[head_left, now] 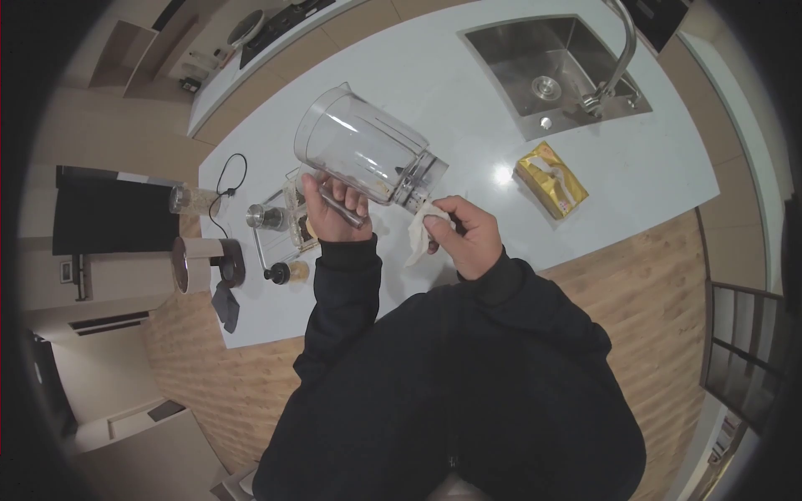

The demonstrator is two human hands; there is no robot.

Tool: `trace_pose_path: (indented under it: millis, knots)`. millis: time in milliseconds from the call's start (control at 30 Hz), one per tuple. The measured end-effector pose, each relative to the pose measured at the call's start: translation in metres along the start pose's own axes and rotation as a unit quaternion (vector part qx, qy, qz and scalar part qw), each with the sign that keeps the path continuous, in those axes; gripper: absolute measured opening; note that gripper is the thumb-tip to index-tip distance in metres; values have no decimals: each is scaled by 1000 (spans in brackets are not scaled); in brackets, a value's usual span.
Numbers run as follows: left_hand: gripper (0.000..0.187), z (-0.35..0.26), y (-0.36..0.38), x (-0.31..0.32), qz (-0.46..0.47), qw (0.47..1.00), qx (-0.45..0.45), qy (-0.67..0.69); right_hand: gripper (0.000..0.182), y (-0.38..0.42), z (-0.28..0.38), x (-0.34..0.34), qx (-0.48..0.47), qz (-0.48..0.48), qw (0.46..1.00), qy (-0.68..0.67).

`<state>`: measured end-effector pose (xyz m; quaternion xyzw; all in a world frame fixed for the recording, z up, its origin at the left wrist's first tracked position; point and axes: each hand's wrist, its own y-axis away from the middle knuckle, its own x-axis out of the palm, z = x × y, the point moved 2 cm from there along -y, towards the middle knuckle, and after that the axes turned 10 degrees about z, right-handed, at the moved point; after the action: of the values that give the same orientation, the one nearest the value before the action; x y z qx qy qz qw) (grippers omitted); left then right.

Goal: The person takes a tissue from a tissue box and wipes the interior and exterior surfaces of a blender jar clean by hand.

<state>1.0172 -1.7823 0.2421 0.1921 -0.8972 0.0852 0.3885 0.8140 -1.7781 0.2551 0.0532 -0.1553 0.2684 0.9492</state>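
Observation:
A clear blender jug [359, 142] lies tilted in the air over the white counter, its wide mouth to the upper left and its base to the lower right. Wrapped round the jug's handle is my left hand [338, 210]. Between the fingers and thumb of my right hand [466, 234] is a crumpled white tissue [418, 235], which touches the underside of the jug's base. Part of the tissue hangs down below the fingers.
A yellow tissue pack [552, 180] lies right of my hands, below a steel sink [568, 71] with a tall faucet. At left are a wire rack [266, 238] with jars, a blender motor base [232, 262], a cable and a dark cloth [225, 306].

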Motion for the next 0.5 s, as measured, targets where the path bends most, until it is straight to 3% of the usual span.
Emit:
trace_pose_path:
  millis: [100, 200, 300, 367, 500]
  knots:
    - [34, -3, 1, 2, 1, 1000, 1, 6, 11, -4, -9, -7, -123, 18, 981, 151]
    - [34, 0, 4, 4, -8, 1000, -4, 7, 16, -5, -4, -15, -87, -49, 991, 89]
    - [35, 4, 5, 5, 14, 1000, 6, 11, 15, 0, -4, -11, -48, -52, 994, 81]
    - [36, 2, 4, 7, 19, 1000, 4, 18, 12, -4, -14, -11, -178, -19, 957, 226]
    - [35, -6, 3, 2, -1, 1000, -7, 21, 7, -9, -22, -27, -254, -56, 913, 314]
